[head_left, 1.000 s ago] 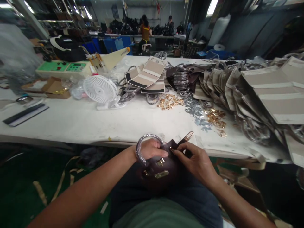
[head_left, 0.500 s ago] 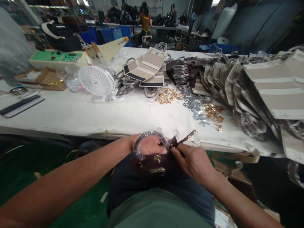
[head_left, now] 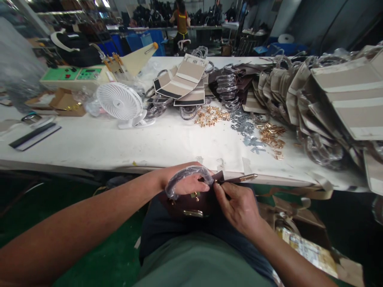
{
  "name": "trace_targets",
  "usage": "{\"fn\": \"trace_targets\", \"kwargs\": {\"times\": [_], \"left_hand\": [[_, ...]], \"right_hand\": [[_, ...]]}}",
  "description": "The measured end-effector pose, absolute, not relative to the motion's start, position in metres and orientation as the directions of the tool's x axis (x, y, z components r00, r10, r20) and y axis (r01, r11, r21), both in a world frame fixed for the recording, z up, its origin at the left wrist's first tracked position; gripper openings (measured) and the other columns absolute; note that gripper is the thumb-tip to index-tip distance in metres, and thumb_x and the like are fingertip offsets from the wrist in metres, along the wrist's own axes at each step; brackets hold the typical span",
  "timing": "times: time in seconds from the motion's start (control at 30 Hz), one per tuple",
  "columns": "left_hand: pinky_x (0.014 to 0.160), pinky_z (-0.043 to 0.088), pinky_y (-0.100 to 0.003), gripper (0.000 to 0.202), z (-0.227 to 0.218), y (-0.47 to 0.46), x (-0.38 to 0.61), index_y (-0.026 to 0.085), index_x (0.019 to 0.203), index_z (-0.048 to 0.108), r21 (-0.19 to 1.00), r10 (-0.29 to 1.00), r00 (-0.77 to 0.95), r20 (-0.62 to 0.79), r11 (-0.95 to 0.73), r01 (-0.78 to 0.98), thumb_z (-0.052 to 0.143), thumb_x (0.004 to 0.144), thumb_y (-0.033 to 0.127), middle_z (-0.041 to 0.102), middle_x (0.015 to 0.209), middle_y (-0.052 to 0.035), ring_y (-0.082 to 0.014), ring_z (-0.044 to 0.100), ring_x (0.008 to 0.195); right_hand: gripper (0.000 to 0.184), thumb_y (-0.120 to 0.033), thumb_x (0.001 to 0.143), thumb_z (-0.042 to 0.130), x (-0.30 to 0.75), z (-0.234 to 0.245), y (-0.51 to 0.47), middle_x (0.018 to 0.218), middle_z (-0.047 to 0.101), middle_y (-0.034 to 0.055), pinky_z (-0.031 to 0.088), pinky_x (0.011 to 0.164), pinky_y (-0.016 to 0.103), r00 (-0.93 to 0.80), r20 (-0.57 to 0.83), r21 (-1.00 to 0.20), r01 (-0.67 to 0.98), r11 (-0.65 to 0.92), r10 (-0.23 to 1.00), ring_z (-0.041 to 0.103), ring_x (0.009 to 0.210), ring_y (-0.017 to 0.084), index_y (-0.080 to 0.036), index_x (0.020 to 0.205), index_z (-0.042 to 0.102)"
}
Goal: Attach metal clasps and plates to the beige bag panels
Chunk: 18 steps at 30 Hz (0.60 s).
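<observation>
A small dark brown handbag with gold fittings lies on my lap, just below the table's front edge. My left hand is closed round its top, under the plastic-wrapped round handle. My right hand pinches the bag's brown strap near where it meets the bag; the strap ends in a gold tip pointing right.
On the white table lie gold fittings, grey metal pieces, a white fan, a green-topped machine and stacked beige bags. A person stands at a far table.
The bag and both hands have shifted slightly up towards the table edge. The strap has swung down from tilted up to nearly level. The view has tipped a little downward.
</observation>
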<state>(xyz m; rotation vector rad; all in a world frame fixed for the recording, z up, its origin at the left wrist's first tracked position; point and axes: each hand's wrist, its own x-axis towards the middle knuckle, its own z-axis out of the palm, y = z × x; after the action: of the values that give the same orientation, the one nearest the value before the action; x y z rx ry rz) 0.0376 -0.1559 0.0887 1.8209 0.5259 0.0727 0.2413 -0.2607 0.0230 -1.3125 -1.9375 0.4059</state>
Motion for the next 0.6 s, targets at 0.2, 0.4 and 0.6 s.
{"fn": "trace_targets", "kwargs": {"times": [0.2,0.4,0.6], "left_hand": [[0.069,0.048,-0.024,0.01,0.072,-0.154,0.042,0.017,0.084,0.066,0.93,0.413,0.877,-0.246,-0.153,0.333,0.068,0.086,0.026,0.065,0.079,0.0004,-0.0162,0.059,0.076],[0.081,0.058,-0.029,0.025,0.046,-0.129,0.039,0.017,0.091,0.079,0.877,0.194,0.872,-0.449,0.279,0.39,0.085,0.076,0.036,0.078,0.096,-0.0051,-0.0227,0.071,0.086],[0.07,0.061,-0.032,0.044,0.033,-0.122,0.032,0.017,0.098,0.081,0.751,0.111,0.814,-0.57,0.472,0.462,0.097,0.063,0.039,0.081,0.091,-0.0076,-0.0245,0.075,0.075]], "right_hand": [[0.05,-0.04,0.107,0.048,0.241,0.011,-0.263,0.056,0.044,-0.0028,0.025,0.056,0.03,-0.106,0.273,-0.717,0.64,0.276,0.956,0.036,0.051,0.01,-0.02,0.061,0.044],[0.061,-0.067,0.101,0.045,0.257,0.026,-0.252,0.054,0.057,0.0002,0.033,0.049,0.026,-0.236,-0.253,-0.931,0.321,-0.171,0.938,0.052,0.047,0.014,-0.019,0.07,0.063],[0.056,-0.069,0.096,0.054,0.263,0.019,-0.248,0.05,0.053,-0.0033,0.038,0.046,0.026,-0.206,-0.36,-0.923,-0.065,-0.38,0.91,0.05,0.04,0.013,-0.019,0.073,0.063]]}}
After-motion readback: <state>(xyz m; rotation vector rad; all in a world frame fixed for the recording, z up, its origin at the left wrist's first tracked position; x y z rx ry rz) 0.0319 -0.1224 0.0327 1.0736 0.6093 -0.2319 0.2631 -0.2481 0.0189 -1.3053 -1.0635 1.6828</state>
